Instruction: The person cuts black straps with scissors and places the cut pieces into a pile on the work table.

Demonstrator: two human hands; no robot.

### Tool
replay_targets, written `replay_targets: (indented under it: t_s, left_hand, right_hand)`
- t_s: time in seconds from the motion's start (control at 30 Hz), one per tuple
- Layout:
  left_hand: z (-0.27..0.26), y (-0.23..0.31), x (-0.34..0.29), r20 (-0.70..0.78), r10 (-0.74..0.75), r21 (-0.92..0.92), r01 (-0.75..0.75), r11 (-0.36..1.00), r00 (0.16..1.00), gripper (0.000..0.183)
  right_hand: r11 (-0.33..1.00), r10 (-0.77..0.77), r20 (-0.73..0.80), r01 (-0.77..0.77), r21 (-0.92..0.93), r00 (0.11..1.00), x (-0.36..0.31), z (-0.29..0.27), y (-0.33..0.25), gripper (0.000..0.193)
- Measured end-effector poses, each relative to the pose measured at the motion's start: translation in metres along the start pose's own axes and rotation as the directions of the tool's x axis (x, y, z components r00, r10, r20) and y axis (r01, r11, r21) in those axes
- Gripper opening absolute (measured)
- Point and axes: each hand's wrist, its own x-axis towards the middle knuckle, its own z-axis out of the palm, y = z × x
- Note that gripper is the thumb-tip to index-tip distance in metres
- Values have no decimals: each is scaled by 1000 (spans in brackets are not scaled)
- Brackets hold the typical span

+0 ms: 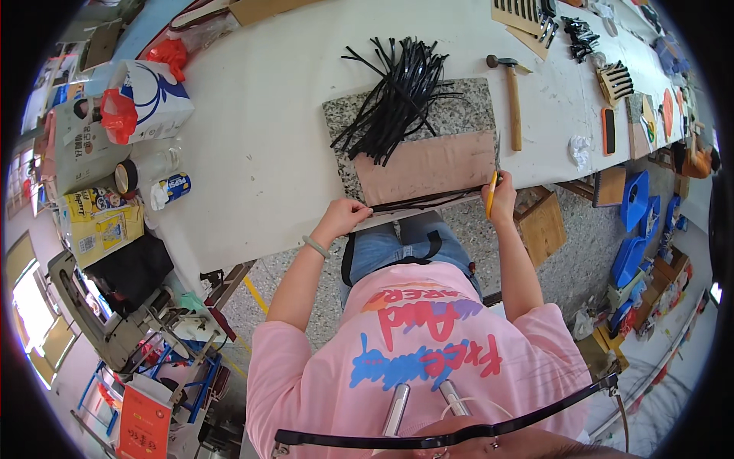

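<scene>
**Black strips held along the near edge of the desk**

From where I stand, the person has a few black strips [428, 200] stretched across the near side of the desk [260, 153], along the near edge of a pinkish board [428, 168]. The board lies on a speckled slab [466, 103], and a loose pile [401, 103] of similar black lengths is heaped at the far side, partly over the board.

The left hand [344, 217] is pinching the strips' left ends, thumb and fingertips pressed together. The right hand [502, 199] is at their right ends, fingers curled round a yellow-handled tool [491, 195]. It could be scissors or a cutter; from here I can't tell which, nor whether those fingers grip the strips as well.

To my eye the step in hand is lining up the strips, perhaps ready for trimming at the right end. If so, the next move calls for the left hand to keep its pinch and the strips taut and even, while the right brings the blade squarely across them, clear of its own fingertips.

A hammer [514, 107] lies just right of the slab, its head at the far end. Well off to the left are a can [170, 190] and a jar [149, 170].
</scene>
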Motion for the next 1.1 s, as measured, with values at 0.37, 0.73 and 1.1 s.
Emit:
replay_targets:
  t_s: [0.37,0.73,1.1]
  left_hand:
    - [-7,14,-12,-74,76,-72,-82,994,994,25]
    - [-25,74,22,-256,88,-533,-217,818,963,24]
    - [-25,75,19,-219,89,-563,-201,802,972,25]
  right_hand:
    - [833,-16,-32,31,552,999,19,-40,-27,39]
    - [918,-320,787,377,122,527,-26,-50,-145,72]
    - [857,-419,805,477,197,420,-23,-23,-187,64]
